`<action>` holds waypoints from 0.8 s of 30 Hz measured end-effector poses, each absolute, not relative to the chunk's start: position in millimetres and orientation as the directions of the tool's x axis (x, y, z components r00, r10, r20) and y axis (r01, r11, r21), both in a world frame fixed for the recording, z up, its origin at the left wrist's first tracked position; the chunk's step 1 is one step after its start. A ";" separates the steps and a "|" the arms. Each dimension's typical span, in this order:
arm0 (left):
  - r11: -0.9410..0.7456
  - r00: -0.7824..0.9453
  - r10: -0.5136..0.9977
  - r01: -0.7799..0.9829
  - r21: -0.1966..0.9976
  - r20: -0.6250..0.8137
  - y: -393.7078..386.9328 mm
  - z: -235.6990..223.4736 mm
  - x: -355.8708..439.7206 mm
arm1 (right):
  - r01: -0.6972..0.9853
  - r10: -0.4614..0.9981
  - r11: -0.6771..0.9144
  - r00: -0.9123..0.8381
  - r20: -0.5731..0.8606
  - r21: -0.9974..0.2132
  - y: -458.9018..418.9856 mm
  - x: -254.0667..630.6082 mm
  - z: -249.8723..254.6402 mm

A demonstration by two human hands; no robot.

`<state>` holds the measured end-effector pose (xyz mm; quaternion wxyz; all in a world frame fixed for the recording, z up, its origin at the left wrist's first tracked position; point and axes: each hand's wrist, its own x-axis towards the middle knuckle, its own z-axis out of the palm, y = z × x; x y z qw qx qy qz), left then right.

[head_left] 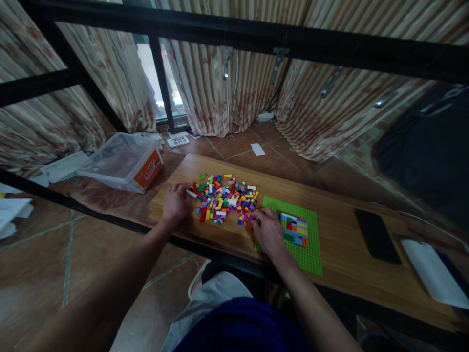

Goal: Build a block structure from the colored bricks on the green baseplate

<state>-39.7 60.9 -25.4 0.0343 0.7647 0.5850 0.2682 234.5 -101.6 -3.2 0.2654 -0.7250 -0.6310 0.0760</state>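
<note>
A loose pile of small toy building bricks (223, 198) in many colours lies on the wooden table. At the pile's left edge is my left hand (176, 203), fingers curled together; a long white brick (191, 193) and a dark piece show by its fingertips, but what it grips is hard to make out. My right hand (269, 230) reaches over the left part of a green studded baseplate (311, 261). Its fingers are bent closed at the pile's right edge, and whatever they hold is hidden. On the baseplate sits a multicoloured block of joined bricks (294, 230), just right of that hand.
A clear plastic bin (120, 159) with an orange label stands beyond the table's left end. A black phone-like slab (377, 235) and a white flat object (434, 271) lie at the right. Dark metal bars (234, 29) cross above, before striped curtains (212, 93).
</note>
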 end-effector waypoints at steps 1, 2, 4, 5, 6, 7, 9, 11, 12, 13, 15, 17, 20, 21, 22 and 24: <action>-0.314 0.174 0.913 0.878 0.362 0.370 60.9 -25.4 -39.8 | 0.878 0.953 -0.080 0.206 0.221 -0.471 -100.2 233.4 -3.1; -0.315 0.177 0.912 0.879 0.357 0.371 61.1 -25.3 -40.1 | 0.881 0.953 -0.094 0.214 0.215 -0.463 -98.6 232.2 -2.7; -0.315 0.178 0.911 0.883 0.348 0.372 61.6 -25.1 -40.6 | 0.884 0.956 -0.114 0.222 0.193 -0.453 -95.6 229.8 -0.9; -0.313 0.178 0.912 0.885 0.345 0.371 61.9 -25.0 -40.9 | 0.885 0.958 -0.121 0.223 0.179 -0.450 -94.5 228.6 0.0; -0.312 0.180 0.912 0.887 0.340 0.369 62.2 -24.7 -41.2 | 0.886 0.961 -0.127 0.221 0.166 -0.446 -93.7 227.6 0.8; -0.313 0.181 0.912 0.888 0.337 0.369 62.5 -24.4 -41.4 | 0.888 0.963 -0.133 0.221 0.156 -0.440 -93.2 226.9 1.3; -0.317 0.184 0.910 0.887 0.336 0.372 63.0 -23.5 -41.5 | 0.895 0.964 -0.139 0.220 0.149 -0.424 -93.0 225.9 1.4; -0.324 0.188 0.907 0.883 0.339 0.377 63.2 -22.6 -41.4 | 0.904 0.966 -0.129 0.207 0.154 -0.408 -93.1 225.7 0.6; -0.326 0.190 0.906 0.883 0.338 0.379 63.2 -22.3 -41.3 | 0.909 0.968 -0.119 0.196 0.157 -0.400 -93.0 225.9 0.1; -0.327 0.191 0.905 0.883 0.336 0.379 63.3 -22.0 -41.3 | 0.913 0.970 -0.108 0.183 0.158 -0.392 -92.7 226.1 -0.3; -0.326 0.194 0.906 0.886 0.329 0.376 63.4 -21.8 -41.2 | 0.923 0.975 -0.089 0.158 0.158 -0.375 -91.8 226.7 -0.4; -0.324 0.194 0.908 0.888 0.326 0.371 63.7 -22.0 -41.4 | 0.928 0.977 -0.075 0.141 0.159 -0.365 -91.1 227.4 0.7; -0.331 0.201 0.906 0.886 0.325 0.373 64.4 -22.6 -41.9 | 0.916 0.974 -0.065 0.145 0.175 -0.396 -93.4 228.7 5.0; -0.337 0.207 0.903 0.884 0.323 0.377 64.7 -22.9 -42.1 | 0.900 0.969 -0.065 0.160 0.188 -0.431 -95.6 229.0 7.0; -0.342 0.211 0.900 0.883 0.320 0.380 64.9 -23.3 -42.3 | 0.873 0.961 -0.067 0.188 0.205 -0.484 -98.6 229.4 9.3; -0.345 0.213 0.898 0.884 0.315 0.385 65.3 -24.0 -42.6 | 0.766 0.934 -0.068 0.273 0.229 -0.639 -106.7 230.5 13.9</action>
